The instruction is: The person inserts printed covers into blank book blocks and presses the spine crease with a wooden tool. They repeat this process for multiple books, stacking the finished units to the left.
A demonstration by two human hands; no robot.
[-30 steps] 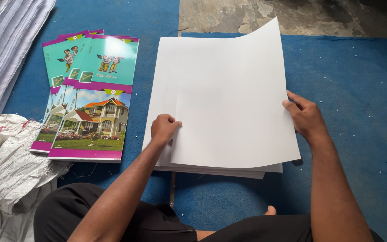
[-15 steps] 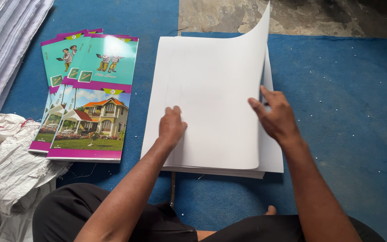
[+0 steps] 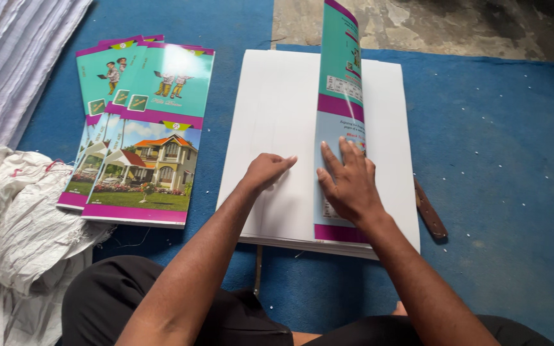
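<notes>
A stack of large white sheets (image 3: 270, 115) lies on the blue mat in front of me. The top sheet (image 3: 341, 90) is folded upward along the middle, and its printed teal and purple side faces right. My left hand (image 3: 265, 173) rests flat on the white left half, near the fold. My right hand (image 3: 349, 181) presses with spread fingers on the printed half, right at the fold line. Neither hand grips anything.
A fanned pile of finished colourful covers (image 3: 142, 128) with a house picture lies to the left. White woven sacks (image 3: 14, 218) bunch at the lower left. A brown-handled tool (image 3: 431, 211) lies by the stack's right edge. Bare concrete floor (image 3: 431, 25) shows beyond the blue mat (image 3: 508, 141).
The top sheet has been swung from the right over toward the left and now stands folded at the middle. My right hand moved from the sheet's right edge to the fold.
</notes>
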